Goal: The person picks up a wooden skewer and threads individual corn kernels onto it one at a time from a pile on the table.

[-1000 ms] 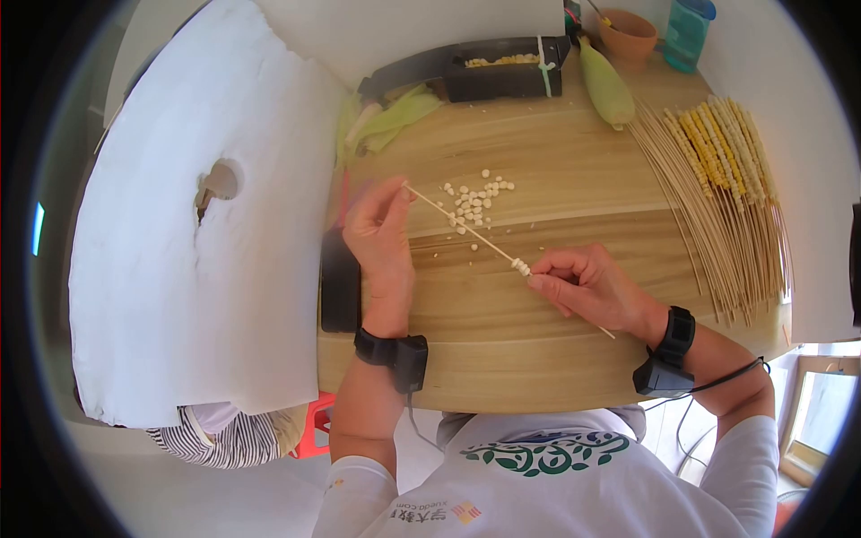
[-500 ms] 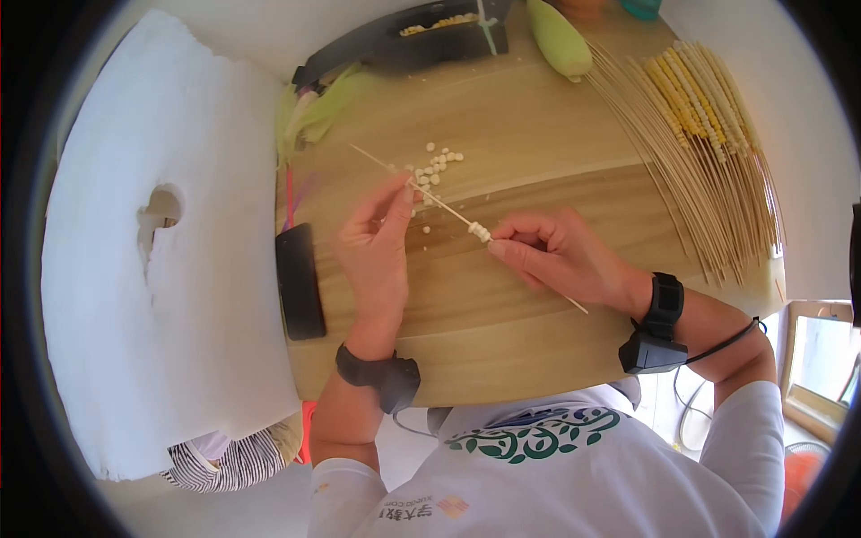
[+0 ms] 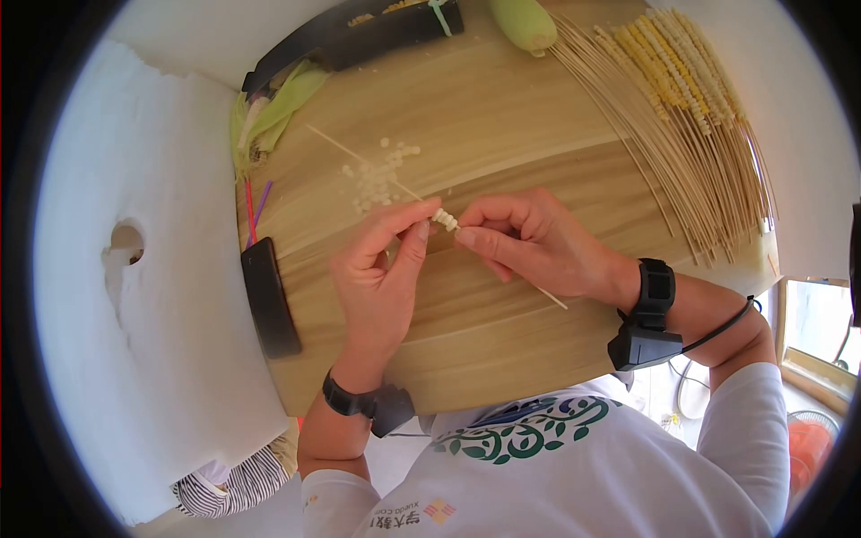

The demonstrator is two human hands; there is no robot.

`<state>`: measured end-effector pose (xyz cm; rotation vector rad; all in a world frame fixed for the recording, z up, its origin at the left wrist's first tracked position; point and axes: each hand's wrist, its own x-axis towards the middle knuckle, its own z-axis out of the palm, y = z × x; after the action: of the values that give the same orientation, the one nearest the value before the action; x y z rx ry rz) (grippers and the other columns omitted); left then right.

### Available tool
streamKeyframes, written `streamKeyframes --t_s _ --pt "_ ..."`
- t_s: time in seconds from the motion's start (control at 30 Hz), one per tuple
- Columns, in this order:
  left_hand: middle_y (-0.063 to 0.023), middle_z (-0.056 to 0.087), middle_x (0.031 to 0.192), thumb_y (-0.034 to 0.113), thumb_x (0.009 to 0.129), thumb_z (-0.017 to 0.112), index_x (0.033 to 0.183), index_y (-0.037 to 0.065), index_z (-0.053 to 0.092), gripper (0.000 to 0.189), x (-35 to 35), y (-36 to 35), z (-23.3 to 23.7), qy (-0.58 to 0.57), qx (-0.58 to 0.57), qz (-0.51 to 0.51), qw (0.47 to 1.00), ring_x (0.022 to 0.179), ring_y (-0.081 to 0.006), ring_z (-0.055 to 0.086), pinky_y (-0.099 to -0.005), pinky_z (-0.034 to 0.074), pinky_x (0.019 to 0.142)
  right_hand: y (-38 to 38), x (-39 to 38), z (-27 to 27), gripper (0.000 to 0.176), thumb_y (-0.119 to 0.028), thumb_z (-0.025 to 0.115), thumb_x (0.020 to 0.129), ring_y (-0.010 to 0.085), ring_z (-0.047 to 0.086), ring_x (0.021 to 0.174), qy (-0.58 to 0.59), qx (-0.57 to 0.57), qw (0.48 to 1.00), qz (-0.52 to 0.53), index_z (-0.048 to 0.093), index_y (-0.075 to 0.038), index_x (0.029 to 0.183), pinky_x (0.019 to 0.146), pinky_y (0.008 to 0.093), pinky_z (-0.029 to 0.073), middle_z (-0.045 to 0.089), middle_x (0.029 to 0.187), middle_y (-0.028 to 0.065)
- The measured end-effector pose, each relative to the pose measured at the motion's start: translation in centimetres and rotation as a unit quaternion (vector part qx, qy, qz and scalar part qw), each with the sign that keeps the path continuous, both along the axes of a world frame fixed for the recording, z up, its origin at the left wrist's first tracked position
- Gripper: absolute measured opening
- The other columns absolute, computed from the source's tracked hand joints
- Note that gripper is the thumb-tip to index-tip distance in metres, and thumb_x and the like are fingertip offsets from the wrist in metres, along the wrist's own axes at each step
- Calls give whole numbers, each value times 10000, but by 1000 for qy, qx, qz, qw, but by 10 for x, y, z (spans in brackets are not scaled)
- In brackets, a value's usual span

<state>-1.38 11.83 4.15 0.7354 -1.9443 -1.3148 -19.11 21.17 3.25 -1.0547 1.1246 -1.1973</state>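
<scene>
A thin wooden skewer (image 3: 339, 145) slants from upper left to lower right over the table, with a short row of pale corn kernels (image 3: 445, 219) threaded near its middle. My left hand (image 3: 381, 269) pinches at the upper-left end of that row, thumb and forefinger against the kernels. My right hand (image 3: 538, 240) grips the skewer just below the row, and the skewer's tail sticks out beneath the fingers. Loose pale kernels (image 3: 381, 175) lie on the wooden table beyond my left hand.
Bare skewers and corn-threaded skewers (image 3: 686, 81) fan out at the right. A corn cob (image 3: 523, 25) and a black tray (image 3: 377, 38) sit at the far edge. Husks (image 3: 285, 103) and a black phone-like object (image 3: 270, 300) lie at the left of the table (image 3: 502, 345).
My left hand has slid down along the skewer to the threaded kernels, closer to my right hand. The view has shifted, so the table's objects appear further left and up.
</scene>
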Motion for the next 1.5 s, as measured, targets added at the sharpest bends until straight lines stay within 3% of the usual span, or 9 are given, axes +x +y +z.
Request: streamKeyframes --t_s 0.33,0.63,0.7,0.83,1.0,1.13,1.3,1.43,1.5 --pt "-53 655 1011 2 926 611 1101 -10 673 186 -2 2 0 56 117 25 991 885 -115 590 -240 465 799 -2 -1 -1 200 -157 531 997 29 452 556 -11 -17 1000 10 587 -11 871 501 211 361 507 601 -28" --pt "-32 677 921 46 933 605 1056 -10 675 152 5 -14 -1 21 -19 23 999 846 -100 593 -242 467 781 -4 -1 -6 196 -168 538 995 26 460 563 3 -31 1000 0 598 -16 886 507 200 362 514 630 -34" --pt "-14 655 924 21 933 601 1050 -29 662 141 15 -32 2 -36 -122 147 981 863 -84 588 -215 453 787 -3 -1 -5 194 -169 542 993 25 459 562 2 -31 1000 -5 599 -16 887 507 199 362 512 631 -38" --pt "2 648 898 40 921 625 1017 -11 677 120 40 -69 2 -62 -123 188 972 834 -60 561 -203 439 753 -3 -2 -2 189 -170 555 986 22 456 561 16 -20 999 -27 602 -14 890 506 197 360 512 637 -42" --pt "20 615 840 27 850 673 956 9 694 110 47 -73 -1 -205 -121 123 964 744 -48 483 -207 415 675 -3 -3 -2 189 -165 560 983 21 457 564 23 -27 999 -30 602 -6 889 508 196 363 512 638 -40" --pt "13 600 824 1 811 681 949 -8 683 138 42 -59 8 -206 -27 73 975 734 -70 490 -225 424 672 -2 -1 0 192 -163 565 981 20 458 565 17 -47 998 -26 601 -4 880 508 193 363 516 638 -37" --pt "-55 602 815 -6 774 704 923 -12 660 155 41 -60 -3 -218 -185 30 958 722 -142 532 -266 450 659 0 -3 3 196 -162 555 984 16 454 569 47 -39 998 -17 597 -10 867 503 191 343 505 635 -46" --pt "-75 607 806 18 786 704 906 2 659 129 36 -55 5 -209 -189 35 959 721 -170 555 -283 460 657 0 -3 3 198 -163 548 986 10 436 563 71 -34 997 -17 591 -20 857 502 191 328 495 630 -55" --pt "-82 608 792 39 796 702 910 20 668 120 34 -56 8 -274 -215 22 937 711 -193 569 -299 464 648 -1 -2 0 197 -163 548 986 8 430 561 61 -48 997 -18 589 -22 854 501 191 325 494 628 -55"
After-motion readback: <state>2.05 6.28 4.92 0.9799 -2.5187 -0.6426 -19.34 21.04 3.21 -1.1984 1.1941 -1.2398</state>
